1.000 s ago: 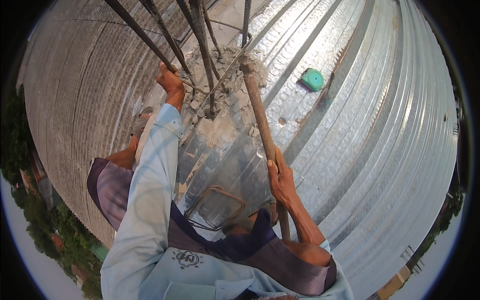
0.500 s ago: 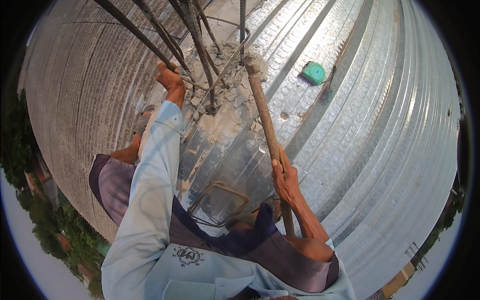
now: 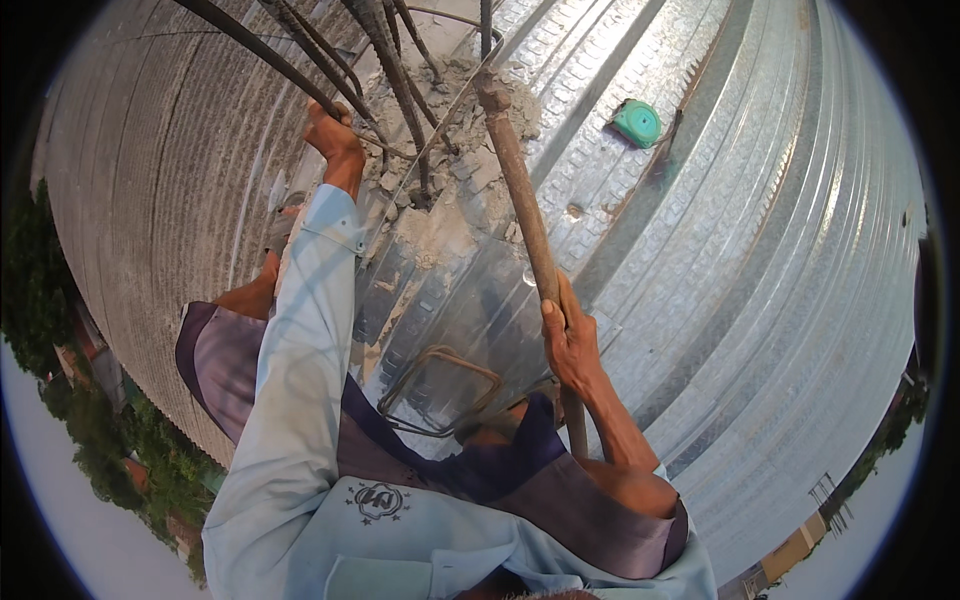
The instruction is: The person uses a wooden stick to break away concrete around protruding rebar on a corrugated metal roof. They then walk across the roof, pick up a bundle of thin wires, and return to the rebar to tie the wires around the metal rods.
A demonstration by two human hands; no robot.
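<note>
My left hand (image 3: 335,150) is closed round a leaning steel rebar (image 3: 252,59), one of several rising from broken grey concrete (image 3: 432,230). A bent thin steel bar (image 3: 393,149) crosses near that hand. My right hand (image 3: 570,340) grips a long, rusty brown pipe (image 3: 520,185) that slants up to the right side of the rubble, its top beside the bars. A green tape measure (image 3: 636,123) lies on the metal sheet to the right of the pipe.
Ribbed galvanized sheeting (image 3: 770,280) spreads to the right; weathered grey corrugated roofing (image 3: 140,200) lies to the left. Bent steel rings (image 3: 470,365) rest between my legs on the sheet. Trees (image 3: 80,420) show past the roof's edge.
The roof, rebars, tape measure and pipe appear higher in the picture, as the view has shifted slightly. Both hands keep their grips, with little visible movement against the scene.
</note>
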